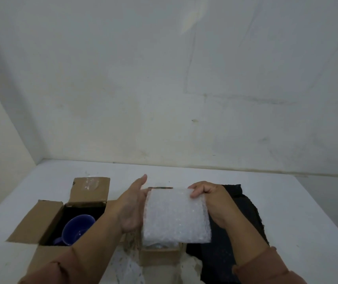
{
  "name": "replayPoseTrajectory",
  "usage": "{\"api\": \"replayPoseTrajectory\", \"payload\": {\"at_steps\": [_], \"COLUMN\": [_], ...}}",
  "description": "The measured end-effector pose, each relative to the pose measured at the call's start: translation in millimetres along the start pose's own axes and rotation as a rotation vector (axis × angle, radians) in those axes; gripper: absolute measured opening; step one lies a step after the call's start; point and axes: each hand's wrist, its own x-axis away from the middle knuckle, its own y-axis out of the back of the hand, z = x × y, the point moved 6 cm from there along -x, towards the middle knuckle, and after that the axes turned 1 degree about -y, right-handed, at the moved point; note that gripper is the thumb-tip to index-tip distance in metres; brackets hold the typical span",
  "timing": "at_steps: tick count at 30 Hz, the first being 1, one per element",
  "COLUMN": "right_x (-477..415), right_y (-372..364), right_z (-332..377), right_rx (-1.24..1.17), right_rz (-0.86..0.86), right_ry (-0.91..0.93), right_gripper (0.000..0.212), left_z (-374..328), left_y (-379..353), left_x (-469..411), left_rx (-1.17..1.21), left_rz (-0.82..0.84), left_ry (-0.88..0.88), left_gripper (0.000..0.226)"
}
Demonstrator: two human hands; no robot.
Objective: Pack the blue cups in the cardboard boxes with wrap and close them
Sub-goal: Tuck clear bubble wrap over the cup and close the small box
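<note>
A blue cup (78, 229) lies inside the open cardboard box (47, 220) at the left, its flaps spread out. At the centre I hold a sheet of white bubble wrap (176, 216) over a second, smaller cardboard box (160, 256), which it mostly hides. My right hand (209, 197) grips the wrap's top right edge. My left hand (133, 208) lies flat against the wrap's left side with fingers extended. Whether a cup is inside the wrap or the smaller box cannot be seen.
A dark cloth (242, 228) lies on the white table (297, 212) at the right, under my right arm. More bubble wrap (127, 267) lies near the front edge. A wall stands close behind the table.
</note>
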Motion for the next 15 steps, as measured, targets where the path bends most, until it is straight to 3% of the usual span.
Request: {"api": "replayPoseTrajectory", "payload": {"at_steps": [2, 5, 10, 13, 15], "right_x": [0, 1, 5, 9, 9], "right_y": [-7, -14, -17, -24, -28], "right_z": [-1, -3, -17, -26, -30], "right_rx": [0.086, 0.190, -0.159, -0.055, -0.013], "right_rz": [-0.008, 0.008, 0.126, 0.187, 0.167], "right_ry": [0.043, 0.042, -0.238, -0.233, -0.212], "right_gripper": [0.055, 0.059, 0.025, 0.013, 0.023], "left_z": [7, 2, -2, 1, 3], "left_y": [0, 9, 24, 28, 31], "left_x": [0, -2, -3, -5, -4], "left_rx": [-0.158, -0.274, -0.380, -0.370, -0.365], "left_rz": [-0.007, -0.136, -0.218, -0.218, -0.230], "left_ry": [0.058, -0.012, -0.032, -0.043, -0.053], "left_gripper": [0.050, 0.028, 0.023, 0.024, 0.028]}}
